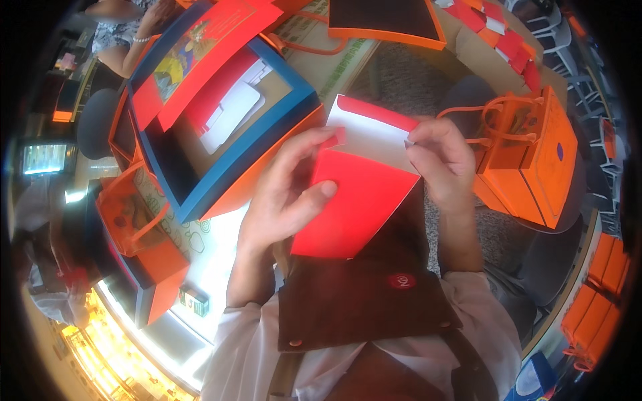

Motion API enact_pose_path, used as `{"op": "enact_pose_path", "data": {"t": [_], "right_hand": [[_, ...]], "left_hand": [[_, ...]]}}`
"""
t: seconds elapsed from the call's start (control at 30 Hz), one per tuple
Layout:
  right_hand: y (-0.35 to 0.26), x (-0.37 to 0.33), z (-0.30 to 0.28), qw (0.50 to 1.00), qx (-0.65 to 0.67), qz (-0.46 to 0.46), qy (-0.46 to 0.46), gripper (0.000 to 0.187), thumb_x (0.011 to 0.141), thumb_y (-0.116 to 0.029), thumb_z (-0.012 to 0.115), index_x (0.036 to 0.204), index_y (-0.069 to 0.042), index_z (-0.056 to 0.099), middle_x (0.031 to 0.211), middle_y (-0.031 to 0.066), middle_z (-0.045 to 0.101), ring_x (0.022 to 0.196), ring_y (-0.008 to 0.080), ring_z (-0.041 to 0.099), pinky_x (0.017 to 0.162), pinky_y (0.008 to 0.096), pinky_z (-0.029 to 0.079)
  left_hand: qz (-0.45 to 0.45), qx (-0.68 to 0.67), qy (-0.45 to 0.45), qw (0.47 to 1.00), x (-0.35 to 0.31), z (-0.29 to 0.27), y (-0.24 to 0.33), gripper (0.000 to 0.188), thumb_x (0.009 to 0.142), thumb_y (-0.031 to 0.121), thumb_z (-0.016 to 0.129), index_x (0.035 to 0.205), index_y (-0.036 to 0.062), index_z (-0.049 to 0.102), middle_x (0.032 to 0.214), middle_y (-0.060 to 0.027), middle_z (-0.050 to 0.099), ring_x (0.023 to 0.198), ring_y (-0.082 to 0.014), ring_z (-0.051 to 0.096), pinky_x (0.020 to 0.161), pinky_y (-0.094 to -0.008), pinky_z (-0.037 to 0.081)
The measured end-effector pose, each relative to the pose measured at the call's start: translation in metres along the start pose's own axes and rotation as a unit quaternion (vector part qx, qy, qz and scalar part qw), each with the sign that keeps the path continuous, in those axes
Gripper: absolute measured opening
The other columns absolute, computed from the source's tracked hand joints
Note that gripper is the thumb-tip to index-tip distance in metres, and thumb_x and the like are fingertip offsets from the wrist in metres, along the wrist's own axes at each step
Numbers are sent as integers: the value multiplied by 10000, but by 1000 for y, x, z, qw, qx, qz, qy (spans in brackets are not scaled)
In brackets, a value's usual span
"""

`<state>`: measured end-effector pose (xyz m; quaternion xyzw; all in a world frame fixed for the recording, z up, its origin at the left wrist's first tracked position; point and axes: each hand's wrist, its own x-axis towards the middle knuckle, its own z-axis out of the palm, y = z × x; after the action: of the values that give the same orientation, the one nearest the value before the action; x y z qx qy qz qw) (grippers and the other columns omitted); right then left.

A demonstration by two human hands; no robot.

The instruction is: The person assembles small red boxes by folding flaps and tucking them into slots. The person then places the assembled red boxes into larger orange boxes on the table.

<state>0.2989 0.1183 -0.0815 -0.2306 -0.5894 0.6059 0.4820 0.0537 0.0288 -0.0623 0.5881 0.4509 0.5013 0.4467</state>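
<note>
Head view: red envelope (354, 200) tilted (flap up-right).

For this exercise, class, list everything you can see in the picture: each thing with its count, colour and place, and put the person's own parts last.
Envelope: one, red outside and white inside, flap open, centre, held in both hands.
Open gift box: one, blue rim with orange sides, upper left on the table.
Card sheet: one, red with a colourful picture, lying across that box.
Small carrier box: one, orange with cord handles, right.
Dark panel: one, brown with orange edge, top centre.
Apron: one, dark brown, on the person, bottom centre.
Another person's arm: one, top left.
Left hand: gripping the envelope's left edge.
Right hand: pinching the flap's right corner.
</note>
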Motion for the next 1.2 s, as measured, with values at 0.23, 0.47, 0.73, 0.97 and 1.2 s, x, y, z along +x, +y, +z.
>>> {"op": "enact_pose_path", "data": {"t": [0.23,0.47,0.73,0.97,1.2], "right_hand": [[-9,5,13,999,-20,-4,31,336,947,51,613,1280,19,587,1115,96,667,874,95,626,735,230,496],[-13,5,3,993,-113,11,21,268,971,10,605,1233,39,653,1102,88,704,919,120,664,790,234,521],[-7,8,4,992,-121,-18,32,195,1007,-43,580,1149,47,678,1051,92,724,961,130,678,838,252,533],[-9,5,6,998,-35,36,-44,338,962,33,614,1299,34,583,1149,115,690,1004,138,667,869,271,537],[-8,8,7,998,-27,12,-56,334,941,41,633,1271,41,586,1159,112,672,1019,154,660,882,288,537]], "left_hand": [[-25,13,6,1000,2,0,2,466,946,133,675,1358,16,490,1297,-142,595,1187,-230,592,1004,-355,487],[-27,-30,30,999,-2,5,-5,465,961,156,685,1358,13,489,1285,-112,592,1141,-179,583,970,-324,485],[-23,-38,1,999,-4,1,-6,420,936,112,663,1303,35,473,1194,-103,587,1096,-162,582,933,-312,483],[-24,-30,25,999,-3,-2,-7,449,907,199,707,1258,40,477,1157,-103,566,1087,-180,570,946,-330,477],[-23,-31,41,998,-3,-1,-6,442,917,163,693,1274,27,470,1197,-124,564,1108,-198,586,952,-356,497]]}}
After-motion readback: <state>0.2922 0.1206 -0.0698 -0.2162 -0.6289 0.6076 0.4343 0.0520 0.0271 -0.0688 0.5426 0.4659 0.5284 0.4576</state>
